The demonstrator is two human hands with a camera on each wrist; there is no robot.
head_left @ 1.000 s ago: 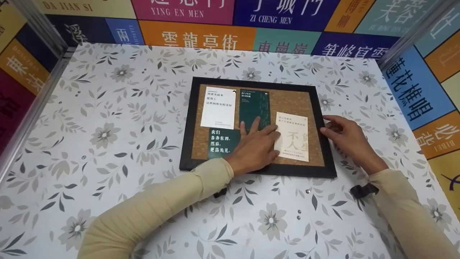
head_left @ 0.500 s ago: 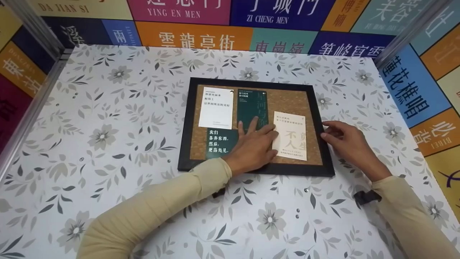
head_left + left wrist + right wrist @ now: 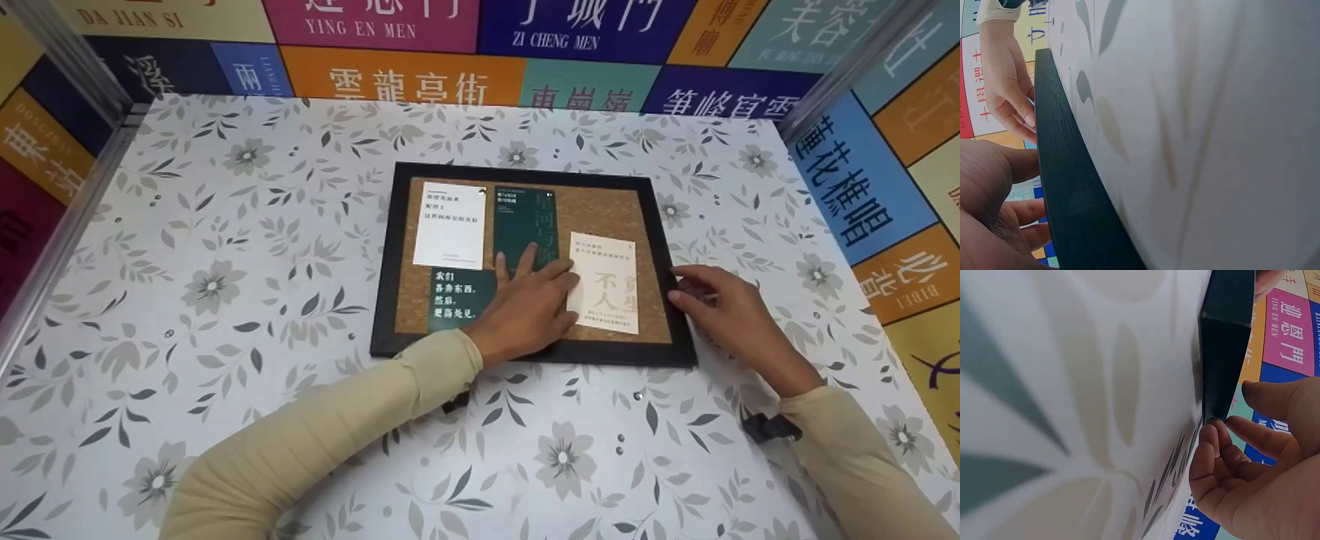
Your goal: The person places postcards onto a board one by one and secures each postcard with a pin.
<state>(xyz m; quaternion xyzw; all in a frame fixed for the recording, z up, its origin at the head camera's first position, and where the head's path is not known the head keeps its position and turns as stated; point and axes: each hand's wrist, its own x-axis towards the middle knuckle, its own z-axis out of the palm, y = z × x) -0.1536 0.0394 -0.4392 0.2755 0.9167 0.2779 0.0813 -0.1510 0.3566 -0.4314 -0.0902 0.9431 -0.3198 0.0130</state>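
Observation:
A black-framed cork board lies flat on the table. On it are a white card, a tall green card, a lower green card and a cream card. My left hand rests with spread fingers across the board, hiding parts of both green cards and touching the cream card's left edge. At the board's right edge, my right hand holds the frame's side with thumb and bent fingers. Small pins appear to sit near some cards' upper corners.
A white tabletop with grey flowers and leaves surrounds the board. One small shiny thing lies below the frame. Colourful lettered panels stand at the back and sides.
My right hand has slid a little down along the frame's right edge, toward me. The left hand stays in place on the board. A slight shift of the whole view is visible.

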